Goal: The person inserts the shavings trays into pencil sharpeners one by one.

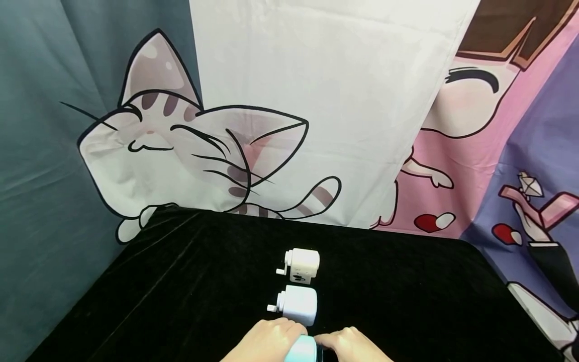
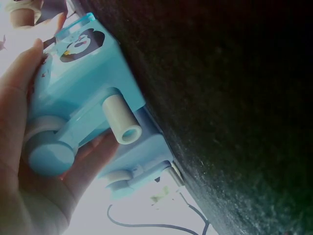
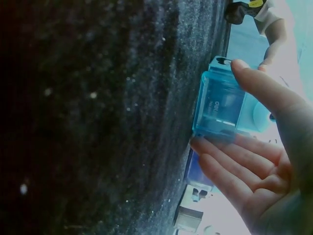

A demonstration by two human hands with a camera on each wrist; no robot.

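Observation:
A turquoise crank pencil sharpener point(image 1: 301, 349) stands at the bottom middle of the head view, between both hands. My left hand point(image 1: 268, 341) grips its body from the left; the left wrist view shows its crank handle point(image 2: 120, 120) and a penguin picture point(image 2: 82, 46). With thumb on one side and fingertips on the other, my right hand point(image 3: 266, 164) pinches the end with the see-through shavings drawer point(image 3: 221, 105). Just beyond the hands sits a pale blue crank sharpener point(image 1: 300, 303), and behind that a cream one point(image 1: 305, 262), both with cranks pointing left.
Black cloth point(image 1: 398, 291) covers the table. A hanging cloth printed with a cartoon cat point(image 1: 154, 136) rises behind its far edge. A dark cable point(image 2: 151, 225) shows low in the left wrist view.

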